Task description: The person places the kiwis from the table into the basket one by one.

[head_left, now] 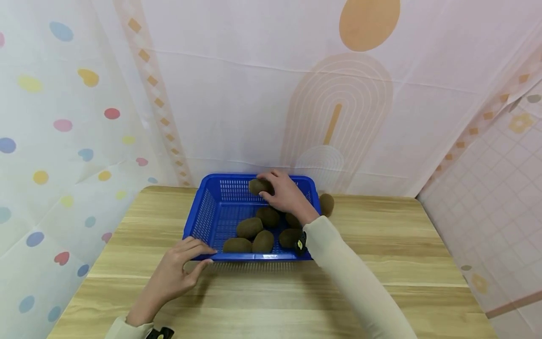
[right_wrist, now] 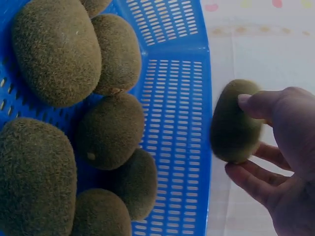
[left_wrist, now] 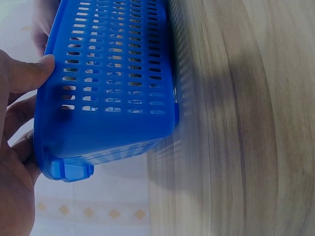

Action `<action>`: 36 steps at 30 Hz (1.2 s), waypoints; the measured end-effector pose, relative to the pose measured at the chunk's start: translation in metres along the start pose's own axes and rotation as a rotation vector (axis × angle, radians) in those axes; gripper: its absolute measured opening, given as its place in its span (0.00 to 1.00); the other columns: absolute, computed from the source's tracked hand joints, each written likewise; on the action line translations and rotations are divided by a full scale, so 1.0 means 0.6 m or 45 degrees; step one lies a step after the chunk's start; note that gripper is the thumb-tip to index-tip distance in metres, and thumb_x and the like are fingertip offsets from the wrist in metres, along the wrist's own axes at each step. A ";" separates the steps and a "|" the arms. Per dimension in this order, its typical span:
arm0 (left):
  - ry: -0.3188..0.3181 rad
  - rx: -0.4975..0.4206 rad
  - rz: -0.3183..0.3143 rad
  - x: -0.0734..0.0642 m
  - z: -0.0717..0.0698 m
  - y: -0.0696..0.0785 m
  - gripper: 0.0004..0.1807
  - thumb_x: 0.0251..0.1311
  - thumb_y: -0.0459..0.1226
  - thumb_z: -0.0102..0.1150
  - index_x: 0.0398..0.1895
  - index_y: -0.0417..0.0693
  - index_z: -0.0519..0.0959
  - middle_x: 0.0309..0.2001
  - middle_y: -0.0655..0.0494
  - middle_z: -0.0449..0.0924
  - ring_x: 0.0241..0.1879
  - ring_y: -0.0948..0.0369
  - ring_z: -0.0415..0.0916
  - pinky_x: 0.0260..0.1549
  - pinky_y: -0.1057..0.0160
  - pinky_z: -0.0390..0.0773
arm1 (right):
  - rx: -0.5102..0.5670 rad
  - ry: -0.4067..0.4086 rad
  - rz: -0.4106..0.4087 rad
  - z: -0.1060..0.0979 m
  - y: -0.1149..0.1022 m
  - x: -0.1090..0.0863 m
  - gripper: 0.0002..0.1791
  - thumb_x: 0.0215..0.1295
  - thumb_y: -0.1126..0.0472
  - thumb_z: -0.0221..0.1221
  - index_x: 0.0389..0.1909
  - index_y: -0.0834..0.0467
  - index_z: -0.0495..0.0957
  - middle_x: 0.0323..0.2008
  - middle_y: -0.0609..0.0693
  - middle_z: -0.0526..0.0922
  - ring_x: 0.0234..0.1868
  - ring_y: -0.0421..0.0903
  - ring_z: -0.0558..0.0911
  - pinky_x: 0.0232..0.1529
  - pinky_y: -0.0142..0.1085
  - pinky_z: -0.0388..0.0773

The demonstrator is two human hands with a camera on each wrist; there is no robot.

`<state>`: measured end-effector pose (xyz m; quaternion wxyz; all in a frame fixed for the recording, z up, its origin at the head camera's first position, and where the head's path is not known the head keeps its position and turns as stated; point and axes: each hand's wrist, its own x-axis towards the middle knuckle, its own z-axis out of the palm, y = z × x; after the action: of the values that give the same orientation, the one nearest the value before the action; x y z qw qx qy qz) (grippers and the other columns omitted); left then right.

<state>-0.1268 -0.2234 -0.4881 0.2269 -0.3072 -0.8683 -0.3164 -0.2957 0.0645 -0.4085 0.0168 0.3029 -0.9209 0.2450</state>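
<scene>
A blue plastic basket point(head_left: 202, 207) with slotted walls stands on the table, several brown fuzzy kiwis point(head_left: 250, 228) inside it. My left hand point(head_left: 179, 266) holds its near-left corner; in the left wrist view the thumb point(left_wrist: 37, 73) lies on the outer side and the other fingers are behind the rim. Near the far rim, my right hand point(head_left: 284, 192) pinches one kiwi point(right_wrist: 235, 123) between thumb and fingertips, raised above the kiwis in the basket. The right forearm crosses over the basket's right side and hides part of it.
Another kiwi point(head_left: 326, 205) lies on the wooden table point(head_left: 381, 235), just outside the basket's right wall. A patterned cloth point(head_left: 237, 94) hangs behind the table's far edge, with more cloth at the left and right.
</scene>
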 end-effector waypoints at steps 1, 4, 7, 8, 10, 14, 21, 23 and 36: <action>0.002 -0.001 0.003 0.000 0.000 0.000 0.15 0.52 0.28 0.74 0.40 0.54 0.88 0.39 0.66 0.86 0.42 0.66 0.78 0.48 0.76 0.74 | 0.001 -0.005 0.011 0.001 0.001 0.000 0.26 0.74 0.53 0.61 0.70 0.50 0.73 0.68 0.55 0.73 0.70 0.56 0.72 0.71 0.52 0.71; 0.003 -0.002 0.009 0.001 0.001 0.001 0.15 0.52 0.28 0.74 0.40 0.55 0.88 0.39 0.66 0.86 0.42 0.67 0.78 0.47 0.76 0.73 | 0.005 -0.007 0.048 -0.001 0.005 -0.003 0.26 0.74 0.52 0.61 0.70 0.51 0.73 0.70 0.55 0.72 0.73 0.56 0.70 0.73 0.53 0.68; -0.002 0.000 0.001 0.002 0.001 0.002 0.15 0.53 0.28 0.74 0.40 0.55 0.88 0.39 0.66 0.86 0.42 0.67 0.77 0.48 0.76 0.73 | 0.005 0.002 0.060 -0.010 0.011 -0.009 0.28 0.73 0.50 0.62 0.71 0.51 0.72 0.71 0.55 0.72 0.74 0.56 0.69 0.75 0.53 0.66; -0.004 0.000 -0.004 0.002 0.001 0.002 0.14 0.53 0.28 0.74 0.40 0.55 0.88 0.39 0.67 0.86 0.42 0.67 0.77 0.48 0.76 0.73 | 0.002 0.004 0.058 -0.014 0.013 -0.011 0.29 0.73 0.49 0.62 0.71 0.51 0.72 0.72 0.54 0.72 0.75 0.56 0.68 0.75 0.53 0.66; -0.007 0.006 -0.012 0.002 0.000 0.003 0.14 0.53 0.29 0.74 0.40 0.55 0.88 0.40 0.67 0.86 0.43 0.67 0.77 0.48 0.75 0.73 | -0.001 0.008 0.052 -0.021 0.018 -0.015 0.30 0.72 0.48 0.63 0.72 0.50 0.71 0.73 0.53 0.71 0.75 0.56 0.67 0.75 0.54 0.65; -0.011 0.009 -0.015 0.002 0.000 0.002 0.14 0.53 0.29 0.74 0.41 0.55 0.88 0.40 0.67 0.86 0.43 0.67 0.77 0.48 0.75 0.73 | -0.035 0.025 0.052 -0.032 0.029 -0.024 0.34 0.70 0.44 0.64 0.74 0.48 0.69 0.74 0.52 0.67 0.76 0.57 0.65 0.74 0.57 0.65; 0.004 0.000 0.004 0.002 0.001 0.003 0.15 0.52 0.28 0.74 0.41 0.55 0.87 0.40 0.67 0.86 0.42 0.67 0.77 0.48 0.76 0.73 | -0.089 0.062 0.027 -0.052 0.048 -0.044 0.39 0.67 0.42 0.66 0.76 0.46 0.65 0.78 0.56 0.61 0.78 0.59 0.61 0.75 0.58 0.63; 0.010 0.000 0.009 0.002 0.001 0.003 0.15 0.52 0.28 0.74 0.40 0.55 0.88 0.40 0.66 0.86 0.42 0.67 0.77 0.48 0.76 0.73 | -0.091 0.078 0.030 -0.057 0.053 -0.050 0.40 0.67 0.42 0.66 0.77 0.45 0.64 0.79 0.56 0.60 0.78 0.60 0.60 0.76 0.59 0.61; 0.028 0.013 0.022 0.002 0.002 0.001 0.15 0.51 0.28 0.75 0.39 0.55 0.87 0.39 0.66 0.86 0.41 0.67 0.78 0.47 0.75 0.73 | -0.151 0.135 0.165 -0.074 0.098 -0.090 0.45 0.66 0.39 0.65 0.79 0.48 0.61 0.81 0.57 0.53 0.79 0.65 0.56 0.73 0.66 0.61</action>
<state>-0.1274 -0.2220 -0.4881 0.2407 -0.3099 -0.8647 -0.3134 -0.2902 0.1560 -0.4050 0.0676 0.2277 -0.9492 0.2063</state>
